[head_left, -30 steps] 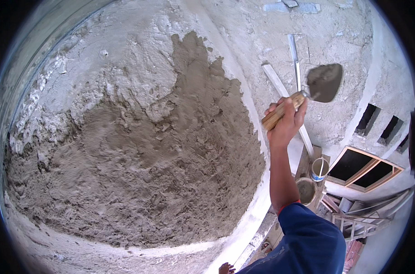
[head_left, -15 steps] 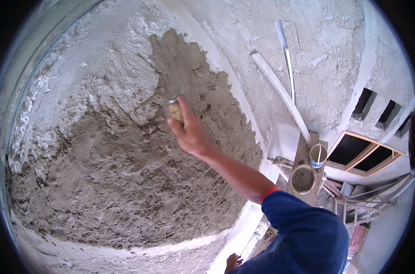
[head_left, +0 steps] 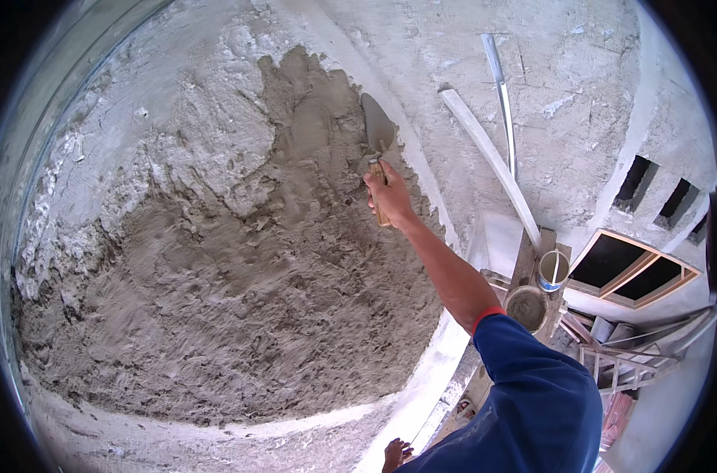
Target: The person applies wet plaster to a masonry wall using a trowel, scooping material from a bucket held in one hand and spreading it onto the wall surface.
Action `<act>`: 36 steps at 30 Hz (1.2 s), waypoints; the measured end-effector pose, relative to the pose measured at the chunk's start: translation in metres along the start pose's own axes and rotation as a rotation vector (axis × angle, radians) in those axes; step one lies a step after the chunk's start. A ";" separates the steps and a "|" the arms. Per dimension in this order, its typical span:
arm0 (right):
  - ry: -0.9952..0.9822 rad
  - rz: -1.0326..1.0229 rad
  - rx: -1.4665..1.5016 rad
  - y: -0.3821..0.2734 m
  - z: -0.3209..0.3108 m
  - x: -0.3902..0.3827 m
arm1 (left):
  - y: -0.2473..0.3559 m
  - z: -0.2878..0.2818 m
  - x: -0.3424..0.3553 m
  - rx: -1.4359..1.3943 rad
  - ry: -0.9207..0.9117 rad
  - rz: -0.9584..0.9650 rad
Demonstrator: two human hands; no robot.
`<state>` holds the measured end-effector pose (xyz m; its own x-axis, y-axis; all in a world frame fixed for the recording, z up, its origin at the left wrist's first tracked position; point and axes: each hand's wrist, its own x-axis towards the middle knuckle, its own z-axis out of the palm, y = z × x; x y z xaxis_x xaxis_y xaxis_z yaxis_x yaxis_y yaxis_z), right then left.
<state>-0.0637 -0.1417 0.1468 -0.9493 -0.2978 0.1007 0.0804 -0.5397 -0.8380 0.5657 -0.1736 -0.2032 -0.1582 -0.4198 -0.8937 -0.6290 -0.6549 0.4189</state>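
Note:
My right hand [head_left: 390,195] is closed round the wooden handle of a trowel [head_left: 380,126]. Its grey metal blade lies against the upper right border of a wide patch of wet mortar [head_left: 240,307] on the wall, beside a smooth pale strip [head_left: 421,169]. Rough, lumpy mortar covers most of the patch, with a smoother area left of the blade. Low in the picture, my left hand [head_left: 396,454] shows partly beyond the blue shirt, its fingers loosely apart and apparently holding nothing.
On a plank at the right stand a light bucket [head_left: 553,270] and a round tub of mortar [head_left: 526,307]. A long straight bar [head_left: 489,154] and a shiny metal strip [head_left: 500,102] lean on the adjoining wall. A wooden window frame [head_left: 633,268] and piled timber [head_left: 631,355] lie farther right.
My right hand has moved right with the trowel, from the middle of the mortar to its right border. The blade now shows clearly. My left hand has hardly shifted.

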 end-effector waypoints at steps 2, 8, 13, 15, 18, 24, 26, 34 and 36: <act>-0.003 0.016 0.007 0.001 0.005 -0.003 | -0.017 -0.009 0.010 -0.206 -0.090 -0.003; -0.053 -0.001 -0.084 0.009 0.014 -0.033 | -0.032 -0.004 0.027 -0.083 -0.101 -0.006; -0.104 0.160 0.136 0.000 0.048 -0.081 | -0.029 -0.015 0.039 -0.014 -0.113 0.018; -0.141 0.186 0.355 -0.006 0.062 -0.103 | -0.020 -0.020 0.045 0.020 -0.104 0.047; -0.226 0.269 0.742 -0.019 0.058 -0.132 | 0.012 -0.003 0.022 0.015 -0.079 0.060; -0.139 0.250 0.966 -0.059 -0.005 -0.144 | 0.025 0.012 0.005 0.101 -0.041 0.053; 0.094 0.120 0.860 -0.073 -0.029 -0.139 | 0.016 0.008 0.011 0.122 -0.050 0.037; 0.588 -0.767 0.279 -0.077 -0.103 -0.070 | -0.003 -0.010 0.027 0.074 -0.065 0.005; 0.633 -0.725 0.130 -0.056 -0.102 -0.047 | -0.007 -0.014 0.030 0.049 -0.067 -0.008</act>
<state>-0.0546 -0.0169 0.1341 -0.7664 0.5996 0.2305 -0.5916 -0.5192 -0.6167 0.5765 -0.1905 -0.2307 -0.2024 -0.3706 -0.9065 -0.6670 -0.6255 0.4047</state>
